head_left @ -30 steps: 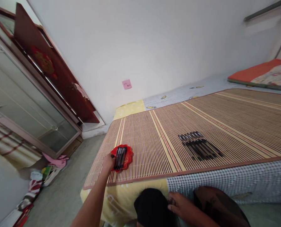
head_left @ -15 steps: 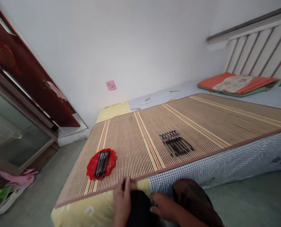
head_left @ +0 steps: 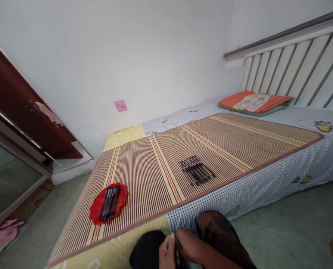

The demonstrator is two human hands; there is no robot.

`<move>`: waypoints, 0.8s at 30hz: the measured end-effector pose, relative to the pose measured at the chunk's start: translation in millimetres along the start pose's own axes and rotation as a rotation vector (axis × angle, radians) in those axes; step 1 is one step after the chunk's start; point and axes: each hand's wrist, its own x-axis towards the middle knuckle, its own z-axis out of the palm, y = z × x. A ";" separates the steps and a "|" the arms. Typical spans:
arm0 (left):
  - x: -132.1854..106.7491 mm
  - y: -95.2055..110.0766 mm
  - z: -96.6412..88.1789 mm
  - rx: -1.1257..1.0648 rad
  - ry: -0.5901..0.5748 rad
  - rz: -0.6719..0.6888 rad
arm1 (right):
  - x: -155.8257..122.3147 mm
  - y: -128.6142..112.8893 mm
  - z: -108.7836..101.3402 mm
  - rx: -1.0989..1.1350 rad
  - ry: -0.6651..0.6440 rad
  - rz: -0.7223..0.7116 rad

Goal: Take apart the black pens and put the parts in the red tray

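At the bottom, in front of my knees, my left hand [head_left: 167, 252] is closed, its thumb up against my right hand [head_left: 190, 246]. My right hand is curled closed too. A small dark thing shows in the gap between them; I cannot make out what it is. Beyond the hands, a row of several black pens [head_left: 197, 171] lies side by side on the striped bamboo mat [head_left: 144, 168]. To the left, a red scalloped plate [head_left: 95, 207] holds several more dark pens [head_left: 109, 202].
The mat covers a bed with a checked sheet [head_left: 256, 186] and a yellow end [head_left: 118, 248]. A folded orange cloth [head_left: 254, 101] lies by the white slatted headboard [head_left: 289, 67]. A pink note [head_left: 120, 105] is on the wall. A red door [head_left: 34, 112] stands left.
My left hand has moved right and down from the bed's edge to meet my right hand. The view has shifted; the pens and plate keep their places on the mat.
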 end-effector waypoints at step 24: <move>3.2 -11.0 18.5 -0.303 0.121 -0.136 | 40.2 -13.1 -148.5 -0.706 0.749 0.266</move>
